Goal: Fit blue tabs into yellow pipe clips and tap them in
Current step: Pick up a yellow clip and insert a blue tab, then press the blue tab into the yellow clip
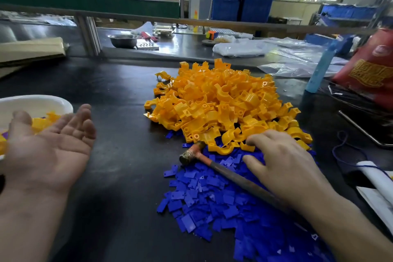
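1. Left hand (pixel 49 140): I logged it palm up over the near left of the worktop (pixel 127 166). The fingers were straight and relaxed, the grip apart, nothing in it.

2. Right hand (pixel 282 161): palm down, fingers spread and slightly bent. The grip was apart and held nothing that I could see. The thumb lay over the blue tabs (pixel 202 195), and the forefinger tip was at the near edge of the yellow heap.

3. Blue tabs: small flat plates, some with a hole, spread loose on the worktop at front right. The nearest ones blurred out toward the bottom edge.

4. Hammer (pixel 192 153): it lay across the tabs, its worn head against the nearest clips. The handle ran back under my right wrist, so its end was hidden.

5. Yellow pipe clips (pixel 223 102): curved saddles with holed lugs, in a heap just behind the tabs, the two piles touching.

6. White bowl (pixel 42 101): at far left, cut off by the frame and partly behind the left hand. It held yellow pieces and a little blue, too blurred for me to tell whether they were fitted.

7. Beyond: a steel bowl (pixel 123 39), clear plastic bags (pixel 244 48), a red bag (pixel 372 68) smeared at right, and blue crates (pixel 244 2) farthest back.
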A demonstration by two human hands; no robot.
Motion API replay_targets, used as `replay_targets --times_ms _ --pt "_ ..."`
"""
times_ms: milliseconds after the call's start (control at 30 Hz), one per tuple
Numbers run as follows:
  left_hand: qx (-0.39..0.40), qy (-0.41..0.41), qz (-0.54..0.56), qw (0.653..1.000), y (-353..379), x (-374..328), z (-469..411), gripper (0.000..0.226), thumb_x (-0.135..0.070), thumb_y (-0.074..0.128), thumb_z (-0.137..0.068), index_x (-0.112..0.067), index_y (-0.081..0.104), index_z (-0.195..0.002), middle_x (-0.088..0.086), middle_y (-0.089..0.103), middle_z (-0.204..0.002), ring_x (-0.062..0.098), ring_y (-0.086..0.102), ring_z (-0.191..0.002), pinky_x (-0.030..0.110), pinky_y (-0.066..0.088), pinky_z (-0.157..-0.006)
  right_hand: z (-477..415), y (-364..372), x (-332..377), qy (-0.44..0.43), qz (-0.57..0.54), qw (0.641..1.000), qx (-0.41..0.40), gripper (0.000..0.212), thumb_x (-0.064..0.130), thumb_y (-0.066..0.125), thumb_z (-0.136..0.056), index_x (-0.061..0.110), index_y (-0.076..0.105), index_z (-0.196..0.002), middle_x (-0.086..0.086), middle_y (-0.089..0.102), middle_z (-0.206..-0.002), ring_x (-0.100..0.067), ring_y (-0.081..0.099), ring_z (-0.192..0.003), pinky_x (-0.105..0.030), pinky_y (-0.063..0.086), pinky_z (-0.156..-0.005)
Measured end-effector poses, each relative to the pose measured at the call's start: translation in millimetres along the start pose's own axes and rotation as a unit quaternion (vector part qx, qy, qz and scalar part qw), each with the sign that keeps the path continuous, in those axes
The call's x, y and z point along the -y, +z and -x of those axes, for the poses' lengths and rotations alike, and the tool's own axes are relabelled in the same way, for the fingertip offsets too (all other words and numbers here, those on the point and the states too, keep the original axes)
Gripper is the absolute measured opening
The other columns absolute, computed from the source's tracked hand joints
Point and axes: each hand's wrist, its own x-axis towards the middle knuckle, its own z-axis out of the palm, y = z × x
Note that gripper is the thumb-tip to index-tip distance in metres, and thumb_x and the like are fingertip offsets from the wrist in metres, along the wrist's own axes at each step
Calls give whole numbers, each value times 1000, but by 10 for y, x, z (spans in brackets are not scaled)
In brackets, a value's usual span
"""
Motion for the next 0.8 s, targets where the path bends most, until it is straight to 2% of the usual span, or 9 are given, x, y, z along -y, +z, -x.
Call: replay_targets --times_ms 133,200,267,367,467,567,633,733,800 --pt "36 -44 -119 991 385 174 427 41 -53 49 -92 -18 66 -103 2 77 -99 12 73 -71 25 57 -57 -357 116 8 -4 79 996 50 60 52 55 -86 36 33 -139 -1 43 -137 -25 39 -123 -39 41 -96" --pt "61 -60 -169 982 537 272 608 44 -60 52 -86 -20 70 -92 1 77 -86 10 71 -64 23 56 -55 -461 196 60 -15 104 990 93 55 49 53 -87 38 35 -138 -2 44 -138 -29 39 -122 -43 40 -97" --pt "69 -77 -197 975 621 334 703 44 -58 51 -88 -20 72 -84 0 75 -79 10 69 -59 21 55 -51 -478 284 100 -45 114 990 75 40 41 51 -91 39 48 -130 -1 50 -132 -29 42 -114 -43 41 -91" --pt "67 -82 -238 965 670 409 772 37 -51 53 -90 -18 69 -87 0 74 -75 9 68 -57 21 54 -46 -429 348 117 -77 114 990 25 27 31 49 -94 37 62 -118 2 59 -117 -24 47 -99 -37 42 -79" --pt "71 -79 -271 957 682 470 811 29 -43 56 -90 -16 67 -90 1 73 -73 9 67 -56 21 53 -44 -387 329 93 -88 88 992 8 25 32 46 -96 34 63 -115 4 60 -108 -18 48 -92 -30 43 -73" --pt "74 -70 -310 945 726 538 870 22 -33 56 -95 -14 67 -93 2 72 -74 10 66 -55 21 52 -44 -326 226 102 -63 -6 998 -8 21 36 44 -97 32 60 -110 9 60 -101 -13 52 -92 -29 48 -75" --pt "89 -67 -339 934 767 597 941 21 -30 60 -91 -12 68 -98 5 73 -78 11 67 -59 22 53 -47 -267 131 129 -29 -99 994 -21 17 37 47 -97 31 59 -106 14 59 -91 -7 56 -85 -24 48 -67" --pt "159 -81 -350 920 851 699 1119 41 -34 66 -75 -10 67 -107 11 76 -92 16 69 -68 23 55 -52 -149 7 197 -4 -205 978 -23 15 38 48 -96 33 57 -107 14 58 -79 -4 55 -68 -23 43 -50" --pt "210 -107 -349 907 917 786 1255 55 -37 72 -68 -11 64 -115 13 75 -102 20 72 -78 25 58 -58 -71 -62 249 -11 -254 967 -11 10 38 47 -96 33 56 -101 8 58 -72 -8 56 -69 -30 47 -57"
